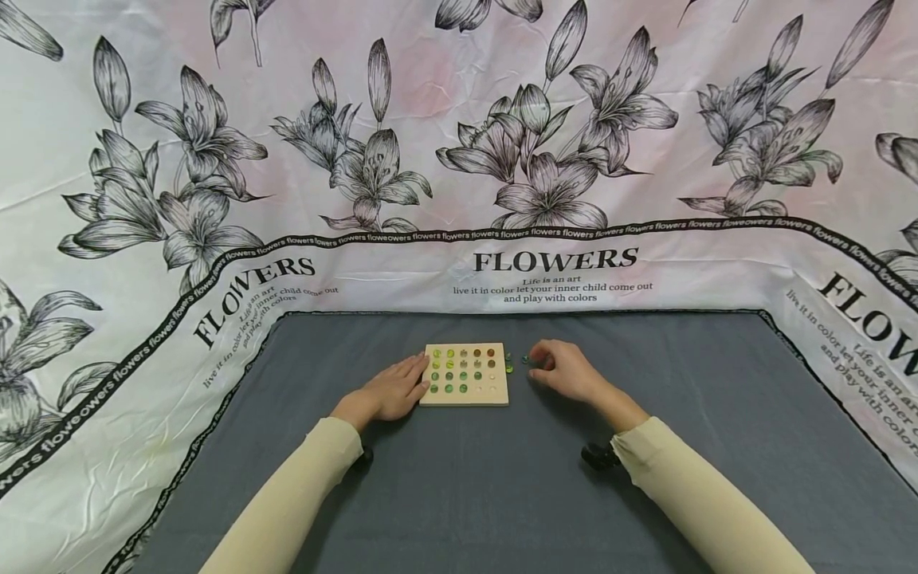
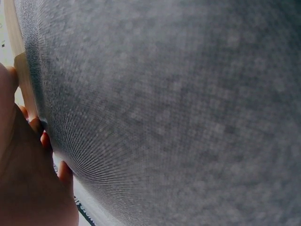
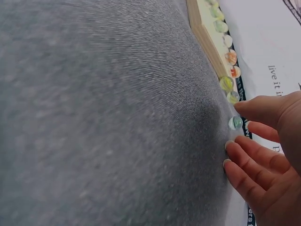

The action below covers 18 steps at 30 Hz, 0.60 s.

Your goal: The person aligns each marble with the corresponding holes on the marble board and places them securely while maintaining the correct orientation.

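A pale wooden board (image 1: 464, 402) holds rows of glass marbles, yellow-green at the back left, amber at the back right (image 1: 491, 352) and green along the front (image 1: 449, 388). Some hollows in its front right corner show bare. My left hand (image 1: 390, 391) rests against the board's left edge, fingers extended, thumb at the side (image 2: 8, 84). To the right of the board, my right hand (image 1: 566, 371) is lowered to the cloth. Its thumb and fingers are spread around a loose teal marble (image 3: 235, 123), with a gap showing between them and it.
Beside the board's right edge lie a yellow marble (image 1: 509, 369) and a greenish marble (image 1: 508, 357). Dark grey cloth (image 1: 459, 494) covers the tabletop. A white flower-printed sheet (image 1: 402, 275) rises behind and at both sides. Black wrist devices (image 1: 598, 457) sit under the sleeves.
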Motion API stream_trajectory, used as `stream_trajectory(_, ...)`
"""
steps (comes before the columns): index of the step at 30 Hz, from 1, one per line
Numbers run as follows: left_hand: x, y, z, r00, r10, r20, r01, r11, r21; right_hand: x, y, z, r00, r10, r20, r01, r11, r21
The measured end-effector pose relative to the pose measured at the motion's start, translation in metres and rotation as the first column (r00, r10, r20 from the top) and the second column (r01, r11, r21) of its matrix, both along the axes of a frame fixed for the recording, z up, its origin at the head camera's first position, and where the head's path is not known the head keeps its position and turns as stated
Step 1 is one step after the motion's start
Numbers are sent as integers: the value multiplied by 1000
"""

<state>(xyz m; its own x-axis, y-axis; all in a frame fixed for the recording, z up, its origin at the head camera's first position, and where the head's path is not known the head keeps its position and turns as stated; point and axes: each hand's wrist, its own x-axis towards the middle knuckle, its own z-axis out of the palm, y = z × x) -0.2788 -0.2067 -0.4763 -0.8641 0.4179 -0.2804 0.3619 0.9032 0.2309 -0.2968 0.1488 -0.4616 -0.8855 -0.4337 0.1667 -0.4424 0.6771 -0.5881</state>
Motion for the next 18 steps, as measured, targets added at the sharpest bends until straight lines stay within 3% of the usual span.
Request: stream_trajectory(18,0,1,1,1000,-5,-6,5,1000,-1,-21,-9,1,995,-54,87,52,998,28)
